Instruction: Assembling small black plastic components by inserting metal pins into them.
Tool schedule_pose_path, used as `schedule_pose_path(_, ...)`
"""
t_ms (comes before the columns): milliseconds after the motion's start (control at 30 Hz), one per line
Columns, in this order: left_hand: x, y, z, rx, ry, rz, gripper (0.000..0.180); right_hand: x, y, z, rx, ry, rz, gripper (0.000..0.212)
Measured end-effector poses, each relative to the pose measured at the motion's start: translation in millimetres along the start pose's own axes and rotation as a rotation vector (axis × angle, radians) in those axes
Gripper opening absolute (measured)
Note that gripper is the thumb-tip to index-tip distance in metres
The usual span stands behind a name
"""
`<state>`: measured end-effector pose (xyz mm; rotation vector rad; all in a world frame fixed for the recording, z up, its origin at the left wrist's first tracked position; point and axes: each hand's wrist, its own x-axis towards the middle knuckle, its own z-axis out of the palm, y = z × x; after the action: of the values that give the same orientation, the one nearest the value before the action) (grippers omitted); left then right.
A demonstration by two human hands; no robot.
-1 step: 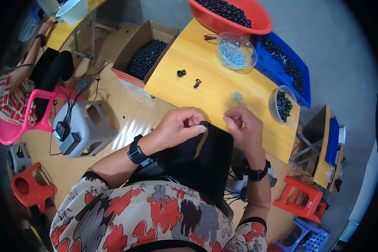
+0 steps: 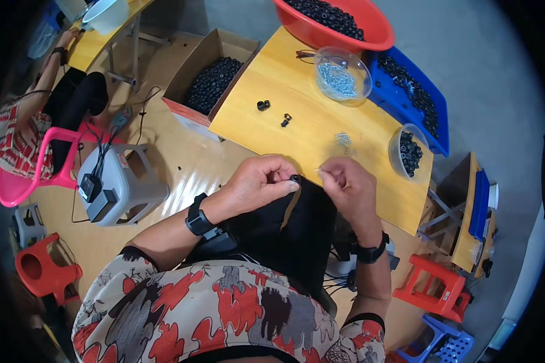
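Over my lap, at the table's near edge, my left hand (image 2: 267,181) pinches a small black cylindrical part (image 2: 295,178) between thumb and finger. Just to its right, my right hand (image 2: 349,184) is closed in a pinch on a tiny pale piece (image 2: 318,170), too small to name. A gap separates the two hands. Beyond them on the yellow table (image 2: 254,72) lie a little heap of small silvery pieces (image 2: 343,139) and a few loose black parts (image 2: 286,120). A clear bowl (image 2: 399,158) of black parts stands right of my right hand.
A clear tub (image 2: 338,80) of silvery pieces, a red basin (image 2: 378,33) and a blue tray (image 2: 389,91) of black parts fill the far side. Left of the table stands a cardboard box (image 2: 178,91). Another person (image 2: 24,139) sits at far left, beyond a grey stool (image 2: 118,175).
My right hand has shifted slightly left, towards the black part. My left hand keeps its pinch on that part.
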<state>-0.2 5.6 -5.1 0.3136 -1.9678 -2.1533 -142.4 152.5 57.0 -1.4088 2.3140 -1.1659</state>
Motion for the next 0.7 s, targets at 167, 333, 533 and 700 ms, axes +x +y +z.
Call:
schedule_pose_path(167,0.0,-0.9,1.3,0.040,0.006,0.012,0.011,0.5,-2.9,15.0,-0.002,-0.036,-0.204,0.014)
schedule_pose_path(333,-1.3,1.8,2.3,0.065,0.050,0.079,0.012,-0.9,-1.4,19.7,-0.123,-0.099,-0.278,0.014)
schedule_pose_path(533,-1.3,1.5,1.6,0.075,0.031,0.069,0.012,-1.4,-1.5,18.4,-0.133,-0.112,-0.283,0.014)
schedule_pose_path(700,-1.3,1.3,1.4,-0.065,-0.010,0.052,0.014,-4.4,-0.2,18.7,-0.030,-0.068,-0.204,0.014)
